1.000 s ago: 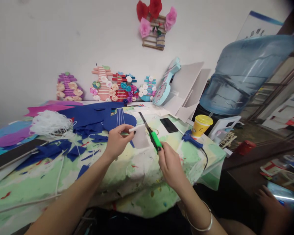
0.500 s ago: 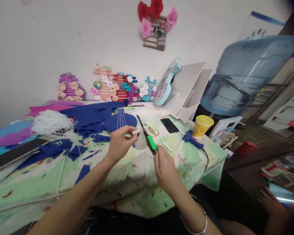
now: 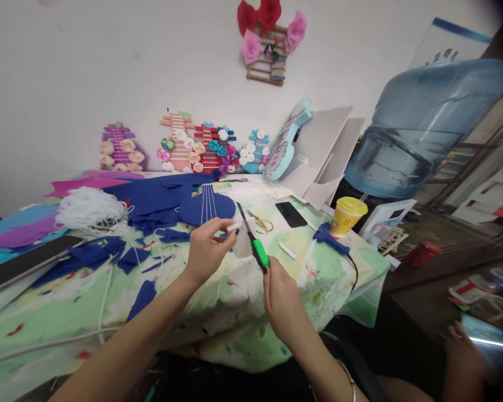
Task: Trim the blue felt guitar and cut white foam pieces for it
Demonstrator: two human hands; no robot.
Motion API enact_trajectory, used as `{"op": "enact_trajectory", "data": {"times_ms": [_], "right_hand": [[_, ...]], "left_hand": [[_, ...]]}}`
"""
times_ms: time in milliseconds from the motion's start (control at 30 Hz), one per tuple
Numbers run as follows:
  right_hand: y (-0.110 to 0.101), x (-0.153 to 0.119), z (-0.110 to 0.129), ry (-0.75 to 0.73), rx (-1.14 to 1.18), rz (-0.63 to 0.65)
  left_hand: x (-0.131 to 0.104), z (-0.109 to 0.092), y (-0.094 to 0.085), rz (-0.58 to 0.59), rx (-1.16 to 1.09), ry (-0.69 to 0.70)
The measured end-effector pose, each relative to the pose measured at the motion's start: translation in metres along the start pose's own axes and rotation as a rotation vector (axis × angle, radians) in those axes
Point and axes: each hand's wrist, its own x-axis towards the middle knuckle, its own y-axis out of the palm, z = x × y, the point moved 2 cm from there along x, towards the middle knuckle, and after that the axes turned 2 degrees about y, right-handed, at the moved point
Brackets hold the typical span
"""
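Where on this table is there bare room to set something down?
Two patches of tablecloth, specks aside: between the forearms, near the front edge; and between the right hand and the glue gun. Crowded: the left side, with blue fabric and white yarn, and the back, with decorated guitars.

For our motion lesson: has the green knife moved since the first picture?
Yes, leftward: the green knife once overlapped the gold scissors and now clears them on the left.
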Motion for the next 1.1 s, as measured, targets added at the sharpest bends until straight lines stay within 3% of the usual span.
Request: {"op": "enact_trajectory", "data": {"times_ms": [367,633,1100], "right_hand": [[0.006,-0.014,-0.012,-0.029,-0.054,-0.031],[0.007,-0.017,-0.019,-0.030,-0.021,-0.037],[-0.003,0.008,0.002,0.060,-0.062,0.062]], "left_hand": [[-0.002,-0.004,0.004,-0.023,0.044,0.012],[-0.001,0.002,0.006,0.095,0.012,0.083],[0.000,0.005,0.004,0.121,-0.015,0.057]]}}
